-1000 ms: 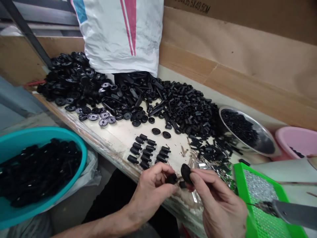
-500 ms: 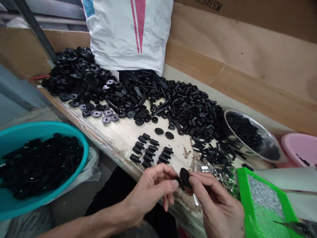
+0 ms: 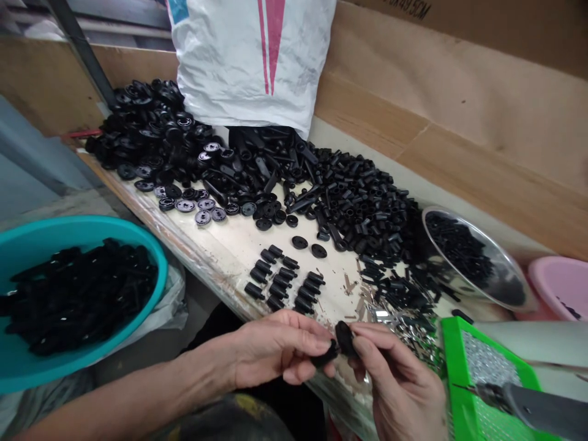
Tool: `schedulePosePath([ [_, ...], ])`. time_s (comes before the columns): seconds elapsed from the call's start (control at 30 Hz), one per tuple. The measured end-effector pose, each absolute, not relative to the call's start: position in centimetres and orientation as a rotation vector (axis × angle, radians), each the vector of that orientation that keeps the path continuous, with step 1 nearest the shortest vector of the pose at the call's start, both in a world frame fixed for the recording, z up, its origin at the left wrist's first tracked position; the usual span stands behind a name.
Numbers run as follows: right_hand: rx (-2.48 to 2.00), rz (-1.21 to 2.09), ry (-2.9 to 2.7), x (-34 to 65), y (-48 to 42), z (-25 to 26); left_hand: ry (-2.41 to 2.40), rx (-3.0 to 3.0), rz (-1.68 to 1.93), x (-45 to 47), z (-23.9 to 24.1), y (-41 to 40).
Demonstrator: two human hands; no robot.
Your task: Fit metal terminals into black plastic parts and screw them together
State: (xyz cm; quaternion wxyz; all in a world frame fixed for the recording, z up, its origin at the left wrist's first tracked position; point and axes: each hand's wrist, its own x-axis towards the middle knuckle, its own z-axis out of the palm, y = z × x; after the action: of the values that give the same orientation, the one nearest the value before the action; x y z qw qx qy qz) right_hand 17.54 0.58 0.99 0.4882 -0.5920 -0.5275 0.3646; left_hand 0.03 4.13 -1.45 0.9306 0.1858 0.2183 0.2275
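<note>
Left hand (image 3: pixel 275 349) grasps a black plastic piece (image 3: pixel 327 356), just beside a black disc (image 3: pixel 344 338) pinched in the right hand's (image 3: pixel 397 383) fingers; teal basin (image 3: pixel 92 228) at nine o'clock.

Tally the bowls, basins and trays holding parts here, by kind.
Teal plastic basin: 1
Pink plastic basin: 1
Steel bowl: 1
Green perforated tray: 1
Total: 4

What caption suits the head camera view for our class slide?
The left hand holds a black plastic part against the black disc in the right hand, above heaped black parts.
</note>
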Motion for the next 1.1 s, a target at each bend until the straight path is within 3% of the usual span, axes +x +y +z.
schedulePosePath([
  [0.57, -1.371, 0.966, -1.048, 17.4, 0.4, 0.0, 0.411, 0.414, 0.468, -0.2, -1.2, 4.5],
  [1.1, -1.35, 0.979, -1.171, 17.4, 0.3, 0.7, 0.615, 0.468, 0.426, 0.7, 0.2, 4.9],
])
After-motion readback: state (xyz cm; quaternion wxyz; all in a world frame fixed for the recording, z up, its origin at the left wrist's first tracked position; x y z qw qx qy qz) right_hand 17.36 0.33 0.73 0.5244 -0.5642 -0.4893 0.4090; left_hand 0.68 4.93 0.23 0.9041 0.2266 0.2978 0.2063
